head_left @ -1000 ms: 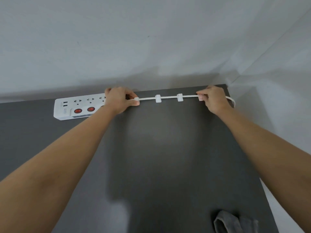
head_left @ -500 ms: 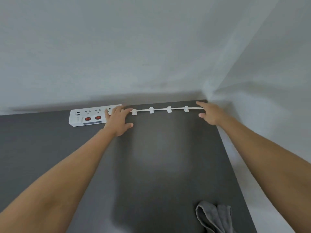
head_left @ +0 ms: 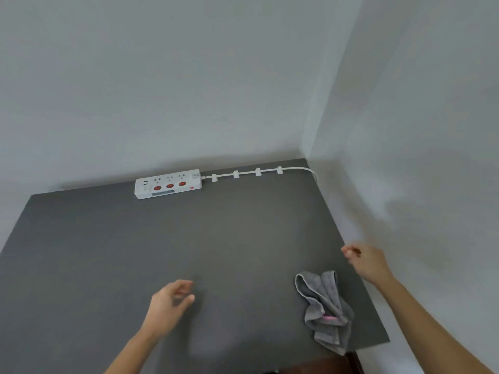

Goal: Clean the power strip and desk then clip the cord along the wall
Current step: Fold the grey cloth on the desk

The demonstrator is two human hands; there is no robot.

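White power strip (head_left: 168,184), four clips (head_left: 235,174) (cord (head_left: 297,168) held), one grey cloth (head_left: 325,306), two hands (head_left: 171,302).

Desk (head_left: 108,252) centre and left are bare grey surface, wide open for a hand to cross. Far edge is blocked: power strip (head_left: 168,184) lies against the back wall (head_left: 162,90), cord (head_left: 245,173) runs right from it through four clips (head_left: 235,174) to the corner, then drops beside the side wall (head_left: 418,130). No gap visible behind strip or cord. Right side is tight: side wall hugs the desk edge. Crumpled grey cloth (head_left: 325,309) sits near the front right corner, overhanging the front edge. Left hand (head_left: 170,303) hovers over open desk front centre; right hand (head_left: 367,263) is over the right edge, just beyond the cloth.
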